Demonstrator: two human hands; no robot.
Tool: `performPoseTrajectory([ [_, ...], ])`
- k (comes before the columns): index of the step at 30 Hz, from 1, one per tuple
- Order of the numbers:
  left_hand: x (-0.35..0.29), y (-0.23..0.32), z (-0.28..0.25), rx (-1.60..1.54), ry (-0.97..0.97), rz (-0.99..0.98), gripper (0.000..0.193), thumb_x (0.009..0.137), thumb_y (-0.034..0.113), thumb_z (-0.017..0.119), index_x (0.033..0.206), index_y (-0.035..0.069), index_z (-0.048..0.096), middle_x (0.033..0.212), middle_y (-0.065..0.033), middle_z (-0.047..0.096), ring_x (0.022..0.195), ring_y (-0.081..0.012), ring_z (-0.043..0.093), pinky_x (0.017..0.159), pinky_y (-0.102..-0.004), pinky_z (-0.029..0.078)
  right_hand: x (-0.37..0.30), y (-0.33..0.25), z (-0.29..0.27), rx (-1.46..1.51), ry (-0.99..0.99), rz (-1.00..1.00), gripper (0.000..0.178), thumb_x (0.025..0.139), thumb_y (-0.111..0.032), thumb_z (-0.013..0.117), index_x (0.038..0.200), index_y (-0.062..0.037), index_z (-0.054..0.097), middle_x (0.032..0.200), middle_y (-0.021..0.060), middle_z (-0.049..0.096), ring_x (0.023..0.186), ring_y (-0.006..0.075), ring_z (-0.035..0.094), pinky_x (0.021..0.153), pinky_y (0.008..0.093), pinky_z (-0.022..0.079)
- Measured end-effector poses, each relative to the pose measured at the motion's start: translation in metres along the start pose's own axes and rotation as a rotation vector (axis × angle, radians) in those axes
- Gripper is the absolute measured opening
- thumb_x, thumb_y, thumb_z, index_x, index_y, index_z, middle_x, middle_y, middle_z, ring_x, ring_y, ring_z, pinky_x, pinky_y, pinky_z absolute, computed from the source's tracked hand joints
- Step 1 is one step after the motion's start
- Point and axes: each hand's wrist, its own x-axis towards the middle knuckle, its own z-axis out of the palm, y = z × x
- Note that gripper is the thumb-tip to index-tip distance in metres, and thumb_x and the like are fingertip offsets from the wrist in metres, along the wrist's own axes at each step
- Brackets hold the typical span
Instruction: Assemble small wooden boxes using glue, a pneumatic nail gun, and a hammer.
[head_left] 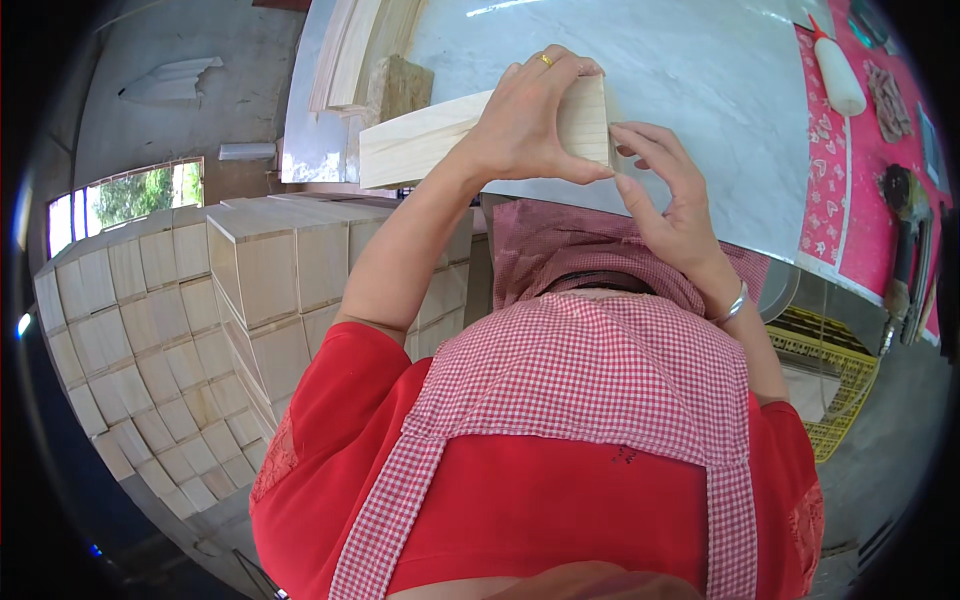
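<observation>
Left hand (530, 120) grasps the wooden box (420, 135) at its right end, thumb on the near side, fingers over the far side. Right hand (665, 190) is half curled at that end face, upper centre of frame; can't tell if it grips anything or just touches. Box lies along the near edge of the surface (720, 120).

Risks, my read: hold is all at one end, so a hard push from the right could swing the left end off the edge. Left thumb and right fingertips sit close at the same corner; a slip could pinch or splinter. Swinging left end could also knock the brown block (400, 88) or boards (365, 50), upper left. Squeeze bottle (840, 75), upper right, looks well clear.
</observation>
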Motion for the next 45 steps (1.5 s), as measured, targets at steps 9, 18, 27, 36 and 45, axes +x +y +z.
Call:
performPoseTrajectory([
  [9,0.004,0.001,0.002,-0.019,-0.013,-0.027,0.082,0.053,0.036,0.086,0.122,0.004,0.055,0.113,-0.0157,0.057,0.101,-0.0342,0.058,0.088,-0.0426,0.046,0.005,0.002,0.011,-0.112,0.086,-0.085,0.05,0.089,-0.017,0.063,0.135,0.0007,0.053,0.136,0.0174,0.051,0.118,0.0314,0.052,0.099,0.04,0.043],
  [18,0.004,0.003,0.0,-0.01,-0.023,-0.06,0.085,0.05,0.033,0.085,0.123,0.003,0.053,0.114,-0.0171,0.056,0.103,-0.0364,0.056,0.09,-0.0427,0.044,-0.029,-0.014,0.009,-0.061,-0.015,-0.017,0.056,0.087,-0.02,0.066,0.138,-0.0004,0.052,0.14,0.0197,0.048,0.126,0.0357,0.048,0.106,0.0437,0.039],
  [27,-0.005,0.007,-0.004,-0.075,-0.018,-0.082,0.084,0.051,0.034,0.084,0.122,0.003,0.053,0.114,-0.0154,0.057,0.105,-0.0353,0.055,0.09,-0.0421,0.042,-0.044,-0.01,-0.134,-0.851,0.462,0.17,0.046,0.082,-0.018,0.074,0.121,0.0019,0.06,0.12,0.0207,0.061,0.114,0.0374,0.055,0.101,0.0472,0.041],
  [36,-0.002,0.003,0.004,-0.035,0.039,-0.045,0.081,0.054,0.043,0.083,0.12,0.005,0.056,0.114,-0.0124,0.057,0.109,-0.031,0.054,0.092,-0.0406,0.04,-0.059,-0.022,-0.275,-1.717,0.424,0.518,0.073,0.073,-0.031,0.083,0.128,0.0036,0.05,0.116,0.027,0.06,0.107,0.0418,0.058,0.091,0.047,0.048],
  [45,-0.005,-0.001,0.011,0.01,0.075,-0.013,0.085,0.056,0.046,0.083,0.124,0.004,0.055,0.118,-0.0124,0.057,0.114,-0.0303,0.053,0.095,-0.0403,0.038,-0.084,0.008,-0.355,-1.345,0.319,0.754,0.048,0.073,-0.02,0.074,0.109,0.006,0.057,0.098,0.0255,0.067,0.083,0.0359,0.067,0.079,0.0409,0.052],
])
